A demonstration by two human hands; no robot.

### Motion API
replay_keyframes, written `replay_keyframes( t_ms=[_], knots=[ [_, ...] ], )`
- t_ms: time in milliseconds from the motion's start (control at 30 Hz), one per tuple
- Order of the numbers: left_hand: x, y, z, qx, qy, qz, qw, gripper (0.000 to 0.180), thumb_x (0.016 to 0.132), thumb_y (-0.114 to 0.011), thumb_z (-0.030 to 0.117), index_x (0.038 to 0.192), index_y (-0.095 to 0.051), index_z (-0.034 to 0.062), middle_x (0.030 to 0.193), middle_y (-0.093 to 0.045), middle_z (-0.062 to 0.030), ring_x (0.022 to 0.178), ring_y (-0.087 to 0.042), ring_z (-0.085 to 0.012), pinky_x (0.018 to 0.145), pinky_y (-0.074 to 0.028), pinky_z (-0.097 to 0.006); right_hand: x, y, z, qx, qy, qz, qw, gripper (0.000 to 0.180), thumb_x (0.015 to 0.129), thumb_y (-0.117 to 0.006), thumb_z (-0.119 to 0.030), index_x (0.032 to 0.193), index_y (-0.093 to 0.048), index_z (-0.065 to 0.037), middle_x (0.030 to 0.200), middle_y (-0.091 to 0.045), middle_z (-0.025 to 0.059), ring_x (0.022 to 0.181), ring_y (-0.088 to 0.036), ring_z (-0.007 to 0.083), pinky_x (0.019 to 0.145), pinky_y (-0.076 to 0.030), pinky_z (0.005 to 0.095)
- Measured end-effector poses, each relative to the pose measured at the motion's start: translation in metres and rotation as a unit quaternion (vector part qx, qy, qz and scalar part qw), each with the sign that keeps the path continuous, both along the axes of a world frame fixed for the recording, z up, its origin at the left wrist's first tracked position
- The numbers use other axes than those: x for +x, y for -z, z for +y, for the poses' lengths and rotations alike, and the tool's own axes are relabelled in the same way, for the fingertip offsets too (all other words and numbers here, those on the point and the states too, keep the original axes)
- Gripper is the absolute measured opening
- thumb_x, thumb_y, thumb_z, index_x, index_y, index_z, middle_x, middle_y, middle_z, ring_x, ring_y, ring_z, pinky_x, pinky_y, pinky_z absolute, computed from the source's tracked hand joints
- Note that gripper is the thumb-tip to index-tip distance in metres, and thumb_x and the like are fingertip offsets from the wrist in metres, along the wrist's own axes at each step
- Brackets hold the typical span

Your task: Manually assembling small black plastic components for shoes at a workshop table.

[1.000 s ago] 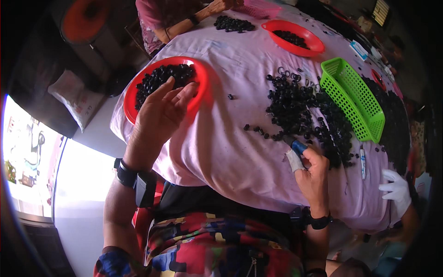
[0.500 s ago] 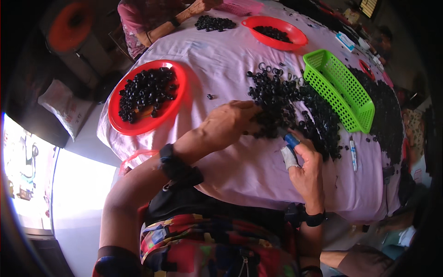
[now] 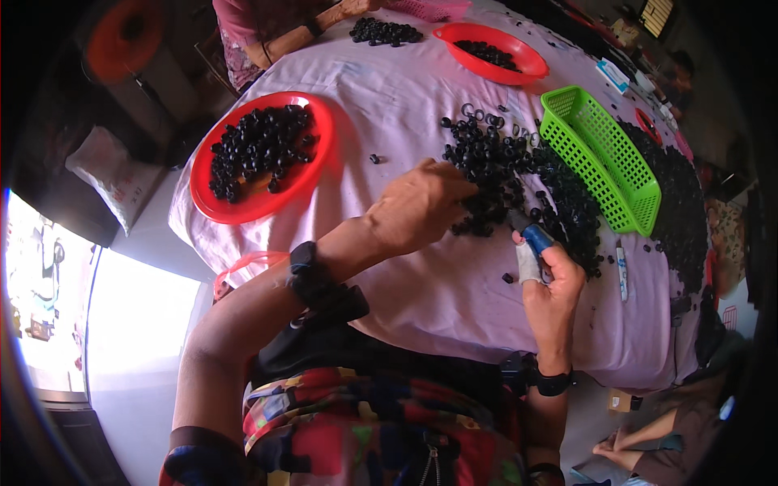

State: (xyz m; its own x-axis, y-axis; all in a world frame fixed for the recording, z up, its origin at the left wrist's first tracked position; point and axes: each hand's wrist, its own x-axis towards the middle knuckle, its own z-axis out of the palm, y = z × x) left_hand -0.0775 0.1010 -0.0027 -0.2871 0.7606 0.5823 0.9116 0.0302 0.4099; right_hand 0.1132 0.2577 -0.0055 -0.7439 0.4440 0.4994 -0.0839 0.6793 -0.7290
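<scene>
A heap of small round glossy black pieces (image 3: pixel 494 162) lies on the pink tablecloth in front of me. At its near left edge my left hand (image 3: pixel 421 202) is bent with the fingers curled in; the fingertips are mostly hidden, so what they pinch cannot be made out. My right hand (image 3: pixel 555 279) is closed just nearer than the heap, with blue tape around one finger and a white wrap on another. From its fingertips sticks a small grey tool tip (image 3: pixel 519 220), its kind unclear. One loose black piece (image 3: pixel 508 278) lies beside the right hand.
A red plate (image 3: pixel 312 190) of black pieces stands left, a red bowl (image 3: pixel 527 69) of them at the back. Right of the heap lies a green basket (image 3: pixel 600 154), with a marker pen (image 3: pixel 621 271) nearer. A co-worker's arm (image 3: pixel 292 44) rests at the far left.
My right hand has drawn slightly right and nearer, away from the left hand. My left hand has shifted a little right. A loose black piece now shows on the cloth between them.
</scene>
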Motion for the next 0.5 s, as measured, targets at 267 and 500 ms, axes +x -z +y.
replay_keyframes(
  t_ms=[267, 500],
  knots=[
    [-0.009, -0.008, -0.02, -0.094, -0.116, -0.138, 0.979, 0.019, 0.085, -0.067, 0.006, 0.103, -0.075, 0.0056, 0.1, -0.068, -0.0138, 0.092, -0.069, -0.0328, 0.083, -0.055, -0.041, 0.0, -0.004, -0.003, -0.025, 0.014, -0.003, 1.0, 0.011, 0.09, -0.073, -0.004, 0.097, -0.07, 0.003, 0.08, -0.066, 0.0091, 0.066, -0.06, 0.016, 0.061, -0.049, 0.0313],
    [-0.005, -0.005, -0.016, -0.124, -0.113, -0.062, 0.984, 0.016, 0.085, -0.071, 0.012, 0.1, -0.074, 0.0075, 0.097, -0.068, -0.0124, 0.091, -0.069, -0.0322, 0.08, -0.055, -0.042, 0.001, -0.004, -0.009, 0.01, -0.023, 0.0, 1.0, 0.009, 0.086, -0.075, -0.003, 0.089, -0.069, 0.002, 0.076, -0.064, 0.0098, 0.063, -0.059, 0.0213, 0.061, -0.048, 0.0336]
  ],
)
